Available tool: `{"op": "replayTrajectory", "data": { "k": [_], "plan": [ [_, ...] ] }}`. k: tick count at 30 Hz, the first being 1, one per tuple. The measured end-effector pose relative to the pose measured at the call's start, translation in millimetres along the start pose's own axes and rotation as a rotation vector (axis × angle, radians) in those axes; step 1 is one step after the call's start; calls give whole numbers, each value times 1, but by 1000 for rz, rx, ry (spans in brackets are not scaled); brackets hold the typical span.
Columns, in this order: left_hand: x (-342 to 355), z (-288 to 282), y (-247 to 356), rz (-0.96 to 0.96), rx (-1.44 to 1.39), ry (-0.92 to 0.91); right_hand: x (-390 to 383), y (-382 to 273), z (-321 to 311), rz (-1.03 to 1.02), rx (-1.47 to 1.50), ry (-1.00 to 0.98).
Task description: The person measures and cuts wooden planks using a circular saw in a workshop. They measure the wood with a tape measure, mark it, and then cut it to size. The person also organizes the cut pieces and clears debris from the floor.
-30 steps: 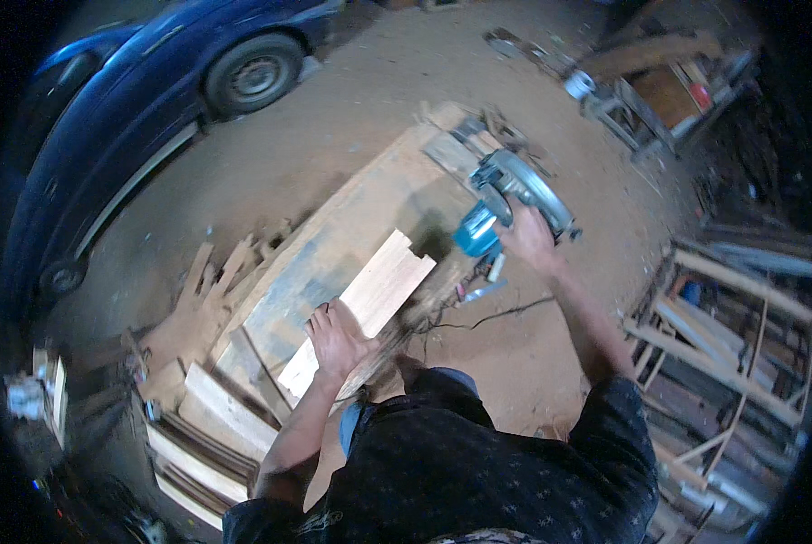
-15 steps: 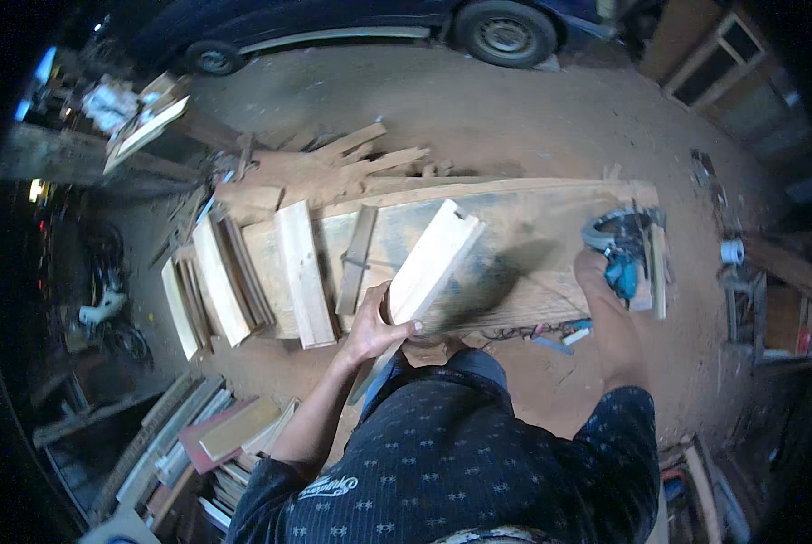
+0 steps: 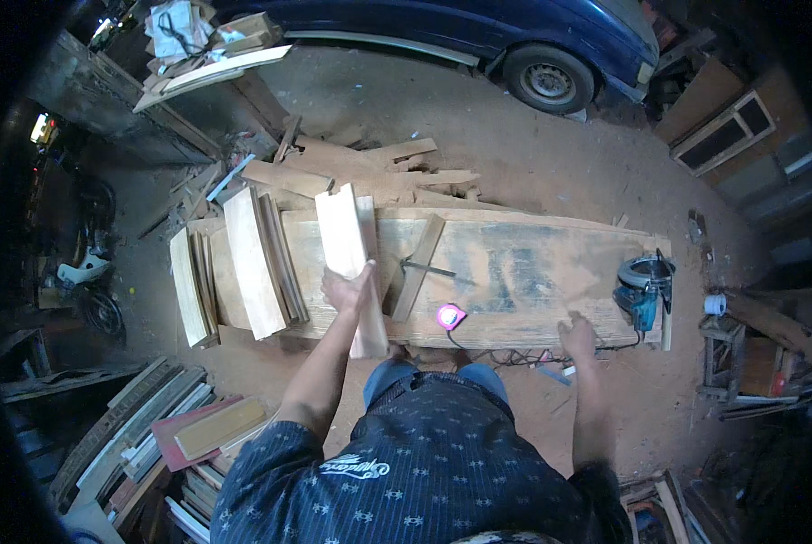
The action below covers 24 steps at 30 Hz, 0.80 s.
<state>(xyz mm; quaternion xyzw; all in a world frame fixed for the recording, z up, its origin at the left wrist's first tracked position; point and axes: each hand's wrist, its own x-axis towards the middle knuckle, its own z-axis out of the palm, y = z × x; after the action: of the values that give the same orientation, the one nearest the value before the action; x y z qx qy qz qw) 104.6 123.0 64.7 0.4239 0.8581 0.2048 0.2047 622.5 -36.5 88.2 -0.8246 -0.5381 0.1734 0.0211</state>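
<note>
My left hand is closed around a pale notched plank, which lies along or just above another plank on the workbench. My right hand is at the near edge of the bench, empty, its fingers apart. To its right a teal circular saw rests on the bench's right end, next to a narrow strip of wood. Between my hands lies a pink tape measure. A short dark board with a thin metal-bladed marking tool across it lies right of the plank.
Stacked planks and narrower boards stand on the bench's left part. Offcuts are piled beyond it. A power cord hangs along the near edge. More boards lie at lower left; a blue vehicle is parked behind.
My right hand has let go of the circular saw and drawn back toward me. My left hand has brought the plank leftward, lower over the other plank. The view has shifted.
</note>
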Motion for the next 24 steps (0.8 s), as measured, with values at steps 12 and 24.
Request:
{"op": "replayTrajectory", "data": {
  "k": [12, 24],
  "plan": [
    [45, 34, -144, -48, -173, -386, -71, -252, 144, -205, 670, -502],
    [34, 27, -176, -244, -625, -759, -18, -442, 275, 32, 692, -400]
  ]
}}
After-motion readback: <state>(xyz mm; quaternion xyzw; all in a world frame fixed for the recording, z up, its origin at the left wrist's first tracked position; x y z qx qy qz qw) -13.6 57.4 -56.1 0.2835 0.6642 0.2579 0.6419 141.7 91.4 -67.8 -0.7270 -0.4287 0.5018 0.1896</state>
